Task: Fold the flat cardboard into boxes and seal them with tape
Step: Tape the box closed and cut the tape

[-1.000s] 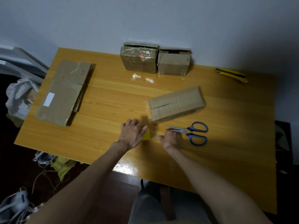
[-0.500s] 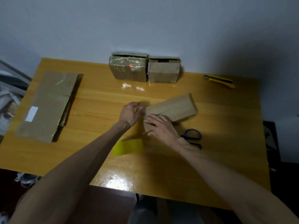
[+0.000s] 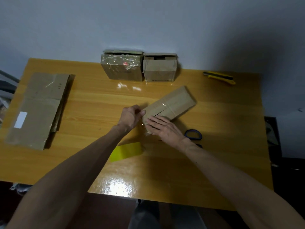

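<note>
Both bare forearms were extended forward from the lower corners of the view and were angled inward, so that the hands were held close together. The left hand (image 3: 130,118) was curled, its fingers and thumb closed on the near end of a small brown cardboard box (image 3: 175,103). The right hand (image 3: 163,128) was laid flat on that end, palm down, fingers straight and slightly spread.

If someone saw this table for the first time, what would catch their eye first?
Dead centre, a long brown cardboard box: the left hand grips its near end, and the right hand presses flat on top. A bright yellow flat scraper lies nearer, between the forearms.
</note>
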